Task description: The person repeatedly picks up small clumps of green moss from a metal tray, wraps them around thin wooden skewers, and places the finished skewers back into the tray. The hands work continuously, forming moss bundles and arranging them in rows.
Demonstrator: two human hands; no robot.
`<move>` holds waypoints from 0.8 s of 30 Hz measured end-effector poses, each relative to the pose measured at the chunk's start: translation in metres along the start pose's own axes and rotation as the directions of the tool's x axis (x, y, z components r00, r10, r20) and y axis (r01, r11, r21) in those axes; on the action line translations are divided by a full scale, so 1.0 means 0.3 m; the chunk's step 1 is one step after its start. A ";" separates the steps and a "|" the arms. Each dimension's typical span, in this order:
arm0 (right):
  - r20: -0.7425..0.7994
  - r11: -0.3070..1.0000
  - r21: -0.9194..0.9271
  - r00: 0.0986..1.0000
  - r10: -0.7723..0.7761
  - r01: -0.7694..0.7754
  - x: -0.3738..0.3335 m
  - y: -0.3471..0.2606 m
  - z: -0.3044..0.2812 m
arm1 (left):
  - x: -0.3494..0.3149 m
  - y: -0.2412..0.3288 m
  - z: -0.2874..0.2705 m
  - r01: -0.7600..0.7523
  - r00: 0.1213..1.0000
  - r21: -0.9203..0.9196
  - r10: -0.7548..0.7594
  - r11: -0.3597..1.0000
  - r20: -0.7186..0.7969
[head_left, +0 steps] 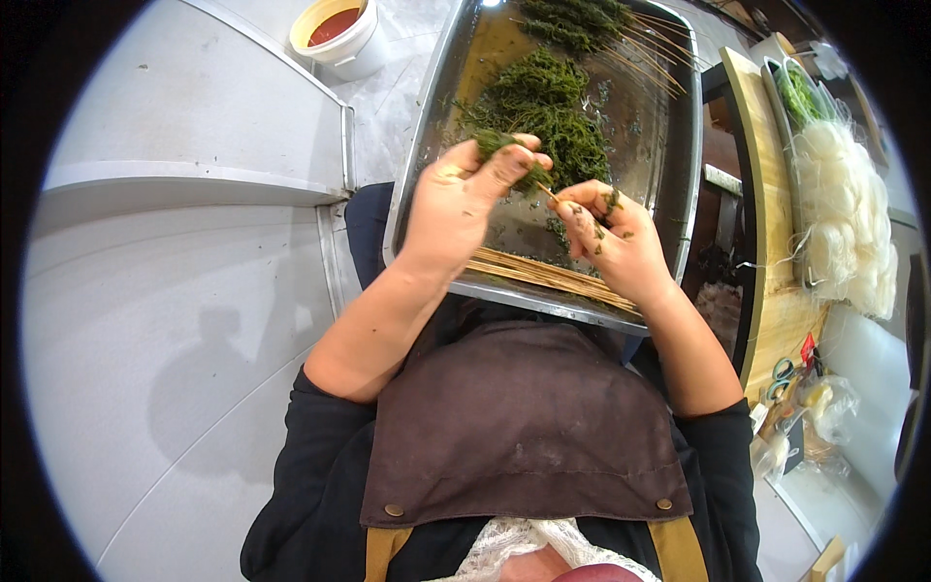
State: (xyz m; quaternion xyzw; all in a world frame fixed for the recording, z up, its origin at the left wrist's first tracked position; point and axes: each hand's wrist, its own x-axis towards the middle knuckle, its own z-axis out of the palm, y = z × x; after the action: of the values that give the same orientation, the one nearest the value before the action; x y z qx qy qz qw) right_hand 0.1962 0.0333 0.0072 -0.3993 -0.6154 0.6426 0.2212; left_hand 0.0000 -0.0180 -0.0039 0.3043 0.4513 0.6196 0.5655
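My left hand is closed on a clump of dark green seaweed-like strands above the near half of a metal tray. Between the fingers of my right hand is a thin wooden skewer, its far end running into the clump by my left fingers. Green bits cling to my right hand. Beyond both hands lies a heap of the same wet greens. A bundle of bare skewers rests along the tray's near edge, below my hands.
Loaded skewers lie at the tray's far end, bare ends pointing right. A white bucket of red liquid stands at the far left. On the wooden table at right sit bundles of white noodles and blue-handled scissors.
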 end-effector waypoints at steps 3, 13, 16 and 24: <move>0.007 0.992 0.058 0.993 0.115 -0.115 0.019 -0.029 0.004 | 0.007 -0.018 0.025 0.005 1.000 0.033 -0.006 0.999 0.018; 0.035 0.998 -0.033 0.998 0.051 -0.050 -0.004 0.029 -0.035 | -0.005 -0.078 0.058 0.201 0.979 0.067 -0.200 0.977 -0.026; 0.040 0.951 -0.184 0.965 0.261 -0.250 -0.017 0.063 -0.072 | -0.005 -0.070 0.022 0.212 0.961 0.371 -0.262 0.904 0.091; 0.174 0.576 -0.817 0.963 0.205 0.025 -0.077 0.078 -0.179 | -0.042 -0.120 -0.019 -0.397 0.905 0.835 0.009 0.381 0.426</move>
State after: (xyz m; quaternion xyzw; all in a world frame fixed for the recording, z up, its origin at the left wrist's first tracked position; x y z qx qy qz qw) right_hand 0.2567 0.0448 -0.0057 -0.4028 -0.8423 0.3445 -0.0984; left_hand 0.0124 -0.0333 -0.0370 0.7207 0.5631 0.2742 0.2972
